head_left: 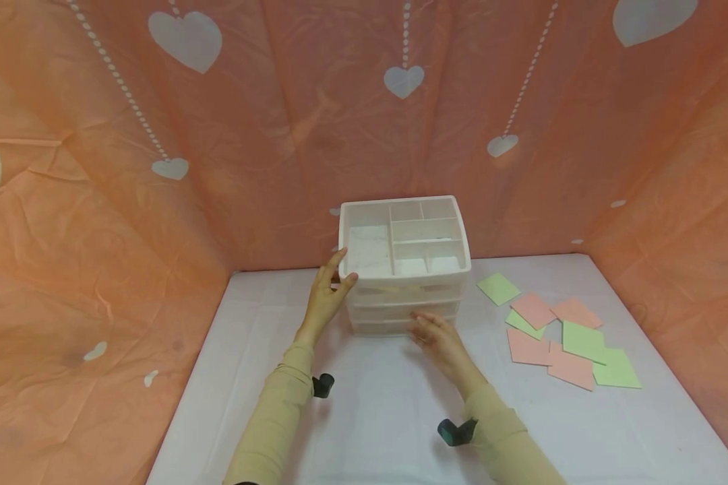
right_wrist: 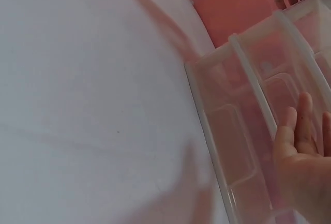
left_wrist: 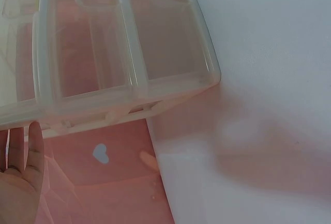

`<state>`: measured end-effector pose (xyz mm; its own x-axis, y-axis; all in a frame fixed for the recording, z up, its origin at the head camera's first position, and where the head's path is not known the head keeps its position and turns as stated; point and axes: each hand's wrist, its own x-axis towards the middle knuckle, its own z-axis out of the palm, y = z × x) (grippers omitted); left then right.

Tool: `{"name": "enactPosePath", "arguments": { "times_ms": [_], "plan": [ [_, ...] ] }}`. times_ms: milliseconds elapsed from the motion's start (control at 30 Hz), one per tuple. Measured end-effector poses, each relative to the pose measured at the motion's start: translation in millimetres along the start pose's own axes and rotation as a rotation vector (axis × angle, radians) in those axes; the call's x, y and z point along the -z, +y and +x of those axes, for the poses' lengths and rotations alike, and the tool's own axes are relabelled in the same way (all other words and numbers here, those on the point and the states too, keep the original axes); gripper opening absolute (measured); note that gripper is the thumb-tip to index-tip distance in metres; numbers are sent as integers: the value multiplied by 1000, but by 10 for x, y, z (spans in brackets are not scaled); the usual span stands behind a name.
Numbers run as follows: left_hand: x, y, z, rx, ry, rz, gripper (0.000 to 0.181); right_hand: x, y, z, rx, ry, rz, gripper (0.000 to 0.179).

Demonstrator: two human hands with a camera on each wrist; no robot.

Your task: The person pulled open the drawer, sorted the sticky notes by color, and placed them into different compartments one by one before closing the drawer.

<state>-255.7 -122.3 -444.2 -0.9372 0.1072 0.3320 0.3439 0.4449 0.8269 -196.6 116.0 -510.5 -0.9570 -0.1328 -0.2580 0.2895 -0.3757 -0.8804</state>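
Note:
A white plastic drawer unit (head_left: 403, 269) with a divided open top stands on the table near the back wall. Its translucent drawers (right_wrist: 222, 131) face me, and something yellowish shows faintly inside the top one. My left hand (head_left: 324, 300) touches the unit's front left corner, thumb at the front and fairly straight fingers along the left side. In front of the lower drawers, my right hand (head_left: 441, 342) has its fingers loosely bent and nothing in them. Whether its fingertips touch a drawer, I cannot tell. The left hand (left_wrist: 20, 175) shows only partly in the left wrist view.
Green and pink square paper notes lie scattered on the right of the white table (head_left: 370, 417), among them a green note (head_left: 499, 289) near the unit and a pink note (head_left: 570, 367). An orange cloth (head_left: 315, 135) with hearts hangs behind and at both sides.

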Motion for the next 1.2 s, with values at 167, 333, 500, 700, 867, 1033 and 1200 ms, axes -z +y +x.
{"name": "enactPosePath", "arguments": {
  "times_ms": [167,333,500,700,867,1033,1200],
  "plan": [
    [2,-8,2,5,-2,-1,57,-10,0,-18,-36,-41,70,44],
    [-8,-17,1,5,-1,8,57,-10,15,-46,-28,-50,56,43],
    [-8,-2,-3,13,0,15,57,-3,29,-81,-35,-43,60,43],
    [-11,-2,-1,15,2,21,58,17,52,-156,-50,-41,27,48],
    [-8,-9,2,16,-2,21,58,9,72,-251,-59,-32,29,49],
    [-4,1,0,6,-2,13,57,11,103,-325,-52,-10,43,49],
    [-1,9,-5,9,-6,6,57,40,133,-389,-62,-12,29,46]
  ]
}}
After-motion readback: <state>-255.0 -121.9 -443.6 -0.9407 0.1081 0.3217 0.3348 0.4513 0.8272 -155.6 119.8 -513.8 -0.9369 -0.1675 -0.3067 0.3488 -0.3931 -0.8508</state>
